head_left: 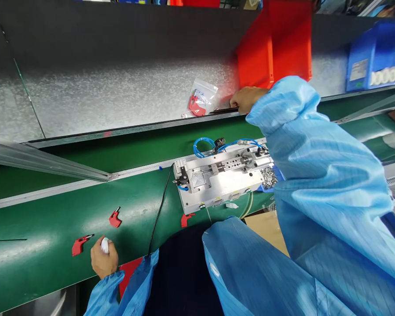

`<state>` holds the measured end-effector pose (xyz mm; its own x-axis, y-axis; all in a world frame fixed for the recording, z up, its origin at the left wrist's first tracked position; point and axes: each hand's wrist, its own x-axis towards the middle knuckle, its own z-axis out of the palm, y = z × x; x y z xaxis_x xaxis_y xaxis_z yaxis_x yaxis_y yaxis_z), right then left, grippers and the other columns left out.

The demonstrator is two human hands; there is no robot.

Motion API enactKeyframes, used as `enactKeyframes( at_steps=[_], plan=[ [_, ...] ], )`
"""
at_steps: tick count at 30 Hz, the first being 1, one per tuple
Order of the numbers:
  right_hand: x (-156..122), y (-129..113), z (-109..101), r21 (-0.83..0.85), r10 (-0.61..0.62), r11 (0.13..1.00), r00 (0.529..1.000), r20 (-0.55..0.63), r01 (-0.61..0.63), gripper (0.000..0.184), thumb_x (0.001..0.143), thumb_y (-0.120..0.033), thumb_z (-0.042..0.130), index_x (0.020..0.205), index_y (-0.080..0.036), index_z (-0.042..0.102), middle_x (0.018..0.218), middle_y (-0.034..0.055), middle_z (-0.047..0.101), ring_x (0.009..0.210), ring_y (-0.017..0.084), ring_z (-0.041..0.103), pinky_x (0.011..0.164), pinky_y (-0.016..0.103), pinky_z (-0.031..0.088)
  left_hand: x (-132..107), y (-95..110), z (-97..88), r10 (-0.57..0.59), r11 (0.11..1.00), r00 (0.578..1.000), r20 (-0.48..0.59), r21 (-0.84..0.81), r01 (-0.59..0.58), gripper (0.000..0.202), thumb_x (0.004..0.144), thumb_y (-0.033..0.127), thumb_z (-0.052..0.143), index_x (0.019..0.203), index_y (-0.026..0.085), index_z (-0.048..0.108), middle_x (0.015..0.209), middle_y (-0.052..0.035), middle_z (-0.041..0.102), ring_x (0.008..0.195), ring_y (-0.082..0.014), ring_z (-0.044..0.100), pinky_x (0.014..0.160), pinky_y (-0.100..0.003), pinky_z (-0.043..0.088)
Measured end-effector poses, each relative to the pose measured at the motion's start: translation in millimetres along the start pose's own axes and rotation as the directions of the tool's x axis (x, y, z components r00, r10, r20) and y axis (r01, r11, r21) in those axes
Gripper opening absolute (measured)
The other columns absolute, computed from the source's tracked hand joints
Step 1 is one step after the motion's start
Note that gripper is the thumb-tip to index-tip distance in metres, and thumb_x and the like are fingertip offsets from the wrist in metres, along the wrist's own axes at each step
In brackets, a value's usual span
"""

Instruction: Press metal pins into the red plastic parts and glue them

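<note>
My left hand (104, 260) is closed around a small white rounded object (105, 245), its kind mostly hidden by my fingers. Just left of that hand lies a red part with a metal pin (81, 244) on the green bench, and a second red part (115, 217) is above it. Up at the shelf edge, my right hand (246, 99) has its fingers pinched on a thin dark tool (224, 111) that points left. Close to its tip is a clear zip bag (202, 94) with a red part inside.
A metal fixture (222, 177) with blue air tubes (202, 147) stands on the bench (49, 219). Beside it are a blue tray of metal pins (269, 177) and a red part (186, 220). Red (291, 41) and blue (360, 66) bins sit on the shelf. A black cable (160, 206) runs forward.
</note>
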<state>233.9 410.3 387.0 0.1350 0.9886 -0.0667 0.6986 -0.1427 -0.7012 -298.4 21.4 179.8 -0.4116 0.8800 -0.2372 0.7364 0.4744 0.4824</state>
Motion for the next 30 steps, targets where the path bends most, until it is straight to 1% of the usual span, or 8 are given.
enactKeyframes(
  at_steps=[6,11,13,15,18,21,24,30],
  plan=[
    [-24.7,-24.4,-5.8,-0.282,-0.136,0.950,0.991,0.013,0.134,0.046,0.101,-0.010,0.067,0.057,-0.010,0.052,0.054,-0.0096,0.053,0.061,0.003,0.064,0.059,0.012,0.042,-17.3,9.8,18.4,0.016,1.000,0.998,-0.068,-0.009,-0.017,0.014,0.094,0.042,0.055,0.100,0.032,0.063,0.092,-0.0069,0.062,0.100,-0.0432,0.071,0.083,-0.057,0.059],
    [-102.4,-37.0,-21.1,-0.466,-0.397,0.789,0.911,0.110,0.400,0.027,0.096,-0.009,0.060,0.071,-0.001,0.066,0.097,0.0039,0.075,0.111,0.015,0.071,0.066,0.016,0.038,-27.9,32.0,42.1,0.110,0.994,0.994,-0.021,-0.017,-0.110,0.032,0.099,0.050,0.049,0.117,0.027,0.061,0.109,-0.0117,0.066,0.106,-0.0393,0.070,0.093,-0.055,0.058],
    [-142.7,-24.9,-19.3,-0.436,-0.468,0.746,0.862,0.192,0.502,0.006,0.093,-0.010,0.072,0.089,-0.008,0.076,0.105,0.0085,0.076,0.105,0.019,0.073,0.074,0.021,0.047,-32.3,45.2,55.6,0.160,0.987,0.987,0.016,-0.023,-0.159,0.035,0.099,0.051,0.048,0.119,0.025,0.062,0.108,-0.0111,0.067,0.105,-0.0359,0.070,0.093,-0.052,0.058],
    [-182.5,-0.7,-4.6,-0.092,-0.499,0.832,0.810,0.308,0.547,0.014,0.100,-0.025,0.070,0.092,-0.015,0.077,0.096,0.0059,0.074,0.091,0.019,0.070,0.077,0.028,0.052,-35.7,61.1,72.2,0.210,0.978,0.976,0.058,-0.030,-0.209,0.037,0.100,0.048,0.046,0.119,0.022,0.063,0.106,-0.0106,0.067,0.104,-0.0328,0.070,0.093,-0.048,0.059],
    [-234.2,43.6,40.0,0.455,-0.365,0.882,0.787,0.497,0.122,0.044,0.101,-0.060,0.065,0.097,-0.018,0.076,0.089,0.0052,0.072,0.082,0.019,0.065,0.074,0.031,0.052,-35.9,88.5,100.6,0.279,0.960,0.950,0.141,-0.033,-0.278,0.033,0.102,0.041,0.048,0.119,0.020,0.066,0.109,-0.0112,0.069,0.106,-0.0298,0.070,0.095,-0.044,0.059],
    [-270.3,72.5,87.2,0.651,-0.245,0.719,0.787,0.567,-0.245,0.054,0.095,-0.071,0.068,0.096,-0.017,0.074,0.083,0.0043,0.066,0.076,0.018,0.060,0.075,0.032,0.050,-28.3,114.3,126.8,0.317,0.947,0.922,0.225,-0.014,-0.322,0.026,0.101,0.032,0.053,0.118,0.019,0.068,0.110,-0.0118,0.069,0.108,-0.0290,0.069,0.099,-0.044,0.058],
    [-289.1,80.5,111.4,0.719,-0.239,0.612,0.790,0.564,-0.329,0.053,0.096,-0.071,0.066,0.091,-0.018,0.069,0.078,0.0023,0.061,0.074,0.017,0.056,0.076,0.032,0.047,-17.0,135.0,145.2,0.322,0.939,0.903,0.283,0.024,-0.342,0.021,0.101,0.028,0.058,0.115,0.017,0.069,0.110,-0.0115,0.069,0.109,-0.0278,0.068,0.101,-0.045,0.056],
    [-295.2,87.4,108.8,0.719,-0.289,0.628,0.768,0.571,-0.298,0.058,0.098,-0.074,0.061,0.082,-0.019,0.064,0.074,0.0015,0.060,0.072,0.017,0.053,0.074,0.031,0.042,-2.7,167.3,149.3,0.305,0.942,0.910,0.280,0.055,-0.332,0.022,0.099,0.032,0.069,0.114,0.015,0.069,0.114,-0.0098,0.070,0.108,-0.0267,0.067,0.101,-0.049,0.055]
  ],
)
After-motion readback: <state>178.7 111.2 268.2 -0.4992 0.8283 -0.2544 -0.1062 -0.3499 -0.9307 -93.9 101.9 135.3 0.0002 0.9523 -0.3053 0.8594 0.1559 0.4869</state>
